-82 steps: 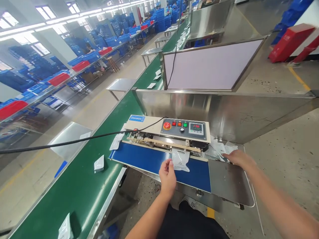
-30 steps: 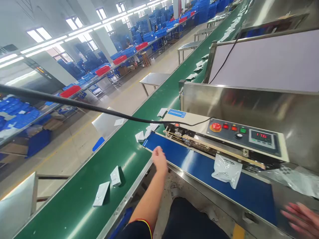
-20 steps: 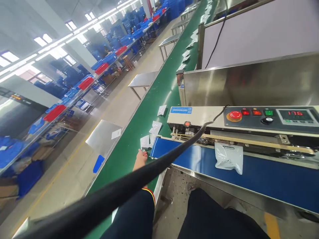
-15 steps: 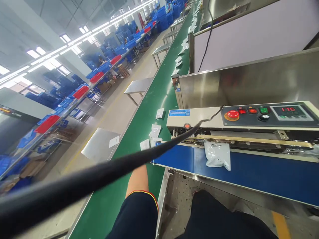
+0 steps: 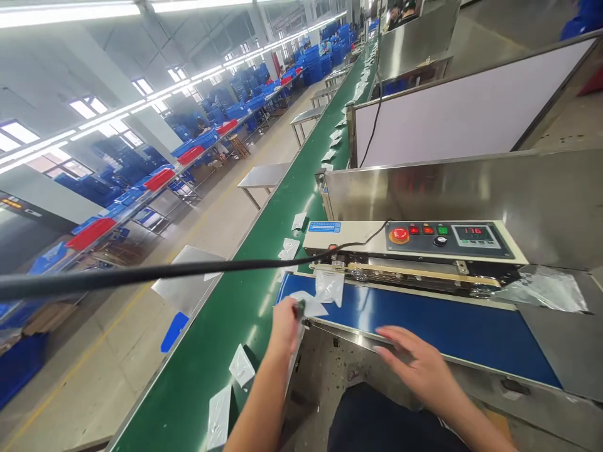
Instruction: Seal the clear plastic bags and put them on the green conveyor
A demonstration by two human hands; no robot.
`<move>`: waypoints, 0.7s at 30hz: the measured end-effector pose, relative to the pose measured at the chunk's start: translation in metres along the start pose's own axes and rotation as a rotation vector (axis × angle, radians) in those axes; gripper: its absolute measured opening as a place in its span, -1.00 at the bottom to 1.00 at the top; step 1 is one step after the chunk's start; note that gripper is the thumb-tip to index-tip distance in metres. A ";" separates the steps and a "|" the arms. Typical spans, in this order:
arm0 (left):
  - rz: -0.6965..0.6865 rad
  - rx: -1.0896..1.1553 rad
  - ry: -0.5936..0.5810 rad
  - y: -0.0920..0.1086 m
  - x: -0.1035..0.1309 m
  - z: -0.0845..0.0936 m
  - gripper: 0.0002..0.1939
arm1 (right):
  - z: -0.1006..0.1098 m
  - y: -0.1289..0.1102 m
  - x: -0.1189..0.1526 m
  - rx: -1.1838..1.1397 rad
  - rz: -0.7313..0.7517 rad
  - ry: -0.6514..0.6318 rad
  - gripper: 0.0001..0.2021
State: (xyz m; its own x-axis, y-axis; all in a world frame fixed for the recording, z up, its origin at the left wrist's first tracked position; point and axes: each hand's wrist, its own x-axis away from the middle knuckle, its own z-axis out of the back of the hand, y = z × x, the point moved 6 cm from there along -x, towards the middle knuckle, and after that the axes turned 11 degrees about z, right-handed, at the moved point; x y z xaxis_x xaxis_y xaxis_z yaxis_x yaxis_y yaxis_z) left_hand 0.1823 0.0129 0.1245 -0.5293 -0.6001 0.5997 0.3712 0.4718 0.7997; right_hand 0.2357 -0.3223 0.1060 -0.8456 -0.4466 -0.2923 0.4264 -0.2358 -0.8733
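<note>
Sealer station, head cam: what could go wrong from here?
1. The left hand holds a white flat pouch at the blue belt's end, right beside a clear plastic pouch leaving the sealing jaws; the two may collide.
2. The black cable hangs across the workspace above the left forearm; it could snag.
3. The right hand hovers, open, at the belt edge.

Glossy clear plastic pouch [image 5: 329,285] on a matt blue belt [image 5: 424,323], brushed steel guard [image 5: 452,194] behind.

The sealing machine [image 5: 414,251] stands behind its feed belt [image 5: 424,320]. 1 pouch [image 5: 330,285] lies at the belt's left end, and the conveyor [image 5: 198,370] runs along the left, carrying 2 packets [image 5: 230,389].
</note>
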 end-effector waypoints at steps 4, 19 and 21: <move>0.202 0.046 -0.365 -0.067 0.075 -0.102 -0.81 | 0.006 -0.034 -0.019 0.088 0.404 0.097 -0.77; -0.192 -0.313 -0.540 -0.152 0.122 -0.257 -0.35 | 0.160 0.064 0.045 0.044 -0.067 0.327 -0.57; -0.185 -0.441 -0.625 -0.175 0.121 -0.286 -0.38 | 0.183 0.090 0.054 -0.003 -0.241 0.323 -0.49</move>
State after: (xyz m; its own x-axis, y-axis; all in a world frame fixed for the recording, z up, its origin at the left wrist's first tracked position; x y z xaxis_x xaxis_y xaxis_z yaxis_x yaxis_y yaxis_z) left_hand 0.2712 -0.3266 0.0648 -0.8943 -0.1077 0.4344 0.4347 0.0215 0.9003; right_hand 0.2872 -0.5251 0.0833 -0.9788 -0.0847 -0.1863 0.2033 -0.2977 -0.9328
